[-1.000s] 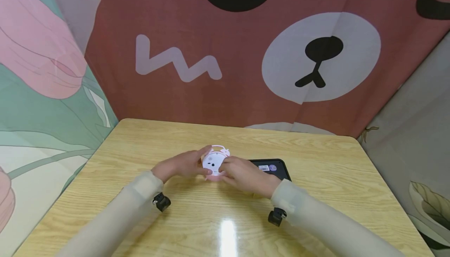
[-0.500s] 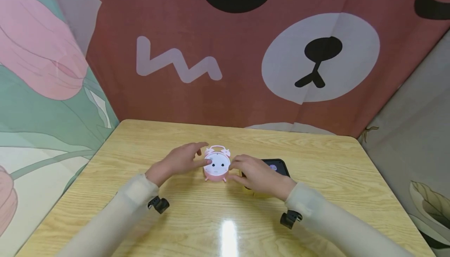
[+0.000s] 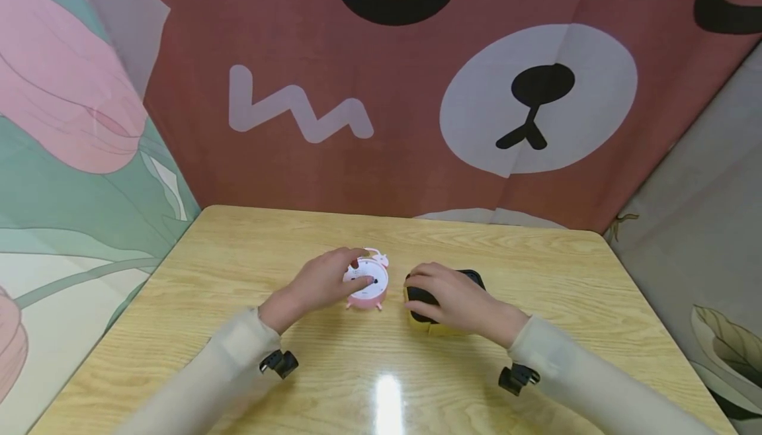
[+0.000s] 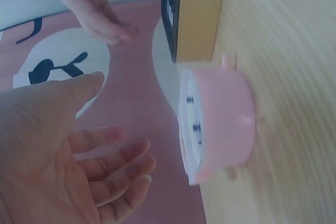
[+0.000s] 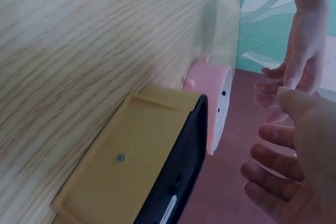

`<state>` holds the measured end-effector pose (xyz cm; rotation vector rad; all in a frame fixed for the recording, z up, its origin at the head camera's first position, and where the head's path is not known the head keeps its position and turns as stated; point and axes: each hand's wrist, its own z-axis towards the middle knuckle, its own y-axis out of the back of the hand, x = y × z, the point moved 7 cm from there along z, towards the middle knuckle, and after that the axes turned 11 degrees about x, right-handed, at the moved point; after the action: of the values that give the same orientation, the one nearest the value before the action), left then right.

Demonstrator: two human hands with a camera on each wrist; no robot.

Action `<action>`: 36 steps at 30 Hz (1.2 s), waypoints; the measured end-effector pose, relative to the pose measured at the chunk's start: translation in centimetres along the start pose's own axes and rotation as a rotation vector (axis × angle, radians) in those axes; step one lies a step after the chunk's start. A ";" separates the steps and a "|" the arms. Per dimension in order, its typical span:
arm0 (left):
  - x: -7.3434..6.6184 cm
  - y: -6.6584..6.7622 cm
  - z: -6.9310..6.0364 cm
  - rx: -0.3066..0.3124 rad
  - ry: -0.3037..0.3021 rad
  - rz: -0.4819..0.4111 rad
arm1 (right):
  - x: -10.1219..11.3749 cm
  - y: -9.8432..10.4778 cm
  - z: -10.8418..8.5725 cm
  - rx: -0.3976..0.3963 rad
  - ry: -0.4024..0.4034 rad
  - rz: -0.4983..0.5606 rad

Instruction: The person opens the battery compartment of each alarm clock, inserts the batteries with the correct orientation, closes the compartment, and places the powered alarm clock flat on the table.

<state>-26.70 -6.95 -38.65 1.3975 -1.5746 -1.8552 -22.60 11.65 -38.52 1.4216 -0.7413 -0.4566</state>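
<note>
A pink alarm clock lies flat on the table, its white side with small black knobs facing up. My left hand hovers over it. In the left wrist view a gap shows between the loosely bent fingers and the clock. To the right of the clock lies a yellow box-shaped thing with a black top; its kind is unclear. Over that one hangs my right hand, hiding much of it. The right wrist view shows this hand's relaxed fingers apart from the yellow box.
Both things rest on a light wooden table. Behind it hangs a reddish cloth with a bear print, and patterned cloths flank the sides. A bright light reflection lies on the table near the front.
My right hand has come off the clock and moved right, over the yellow and black box. The left hand let go of the clock's side, drew back left, and now hovers over it.
</note>
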 end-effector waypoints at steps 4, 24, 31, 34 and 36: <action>-0.7 -0.6 0.1 0.013 -0.007 -0.016 | -0.8 -0.1 -0.8 0.018 -0.036 0.018; -4.1 -3.2 0.4 0.025 -0.096 0.040 | -3.7 -0.5 -3.0 0.035 -0.139 0.020; -4.6 -4.2 0.9 0.040 -0.074 0.097 | -4.9 -1.0 -3.7 0.053 -0.174 0.021; -4.9 -4.5 1.0 0.036 -0.080 0.099 | -5.4 -1.3 -3.9 0.062 -0.181 0.015; -5.0 -4.6 1.1 0.030 -0.081 0.102 | -5.8 -1.4 -4.0 0.067 -0.189 0.012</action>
<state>-23.75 -0.98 -40.58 1.2438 -1.6864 -1.8571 -23.63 18.30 -40.95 1.4484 -0.9243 -0.5665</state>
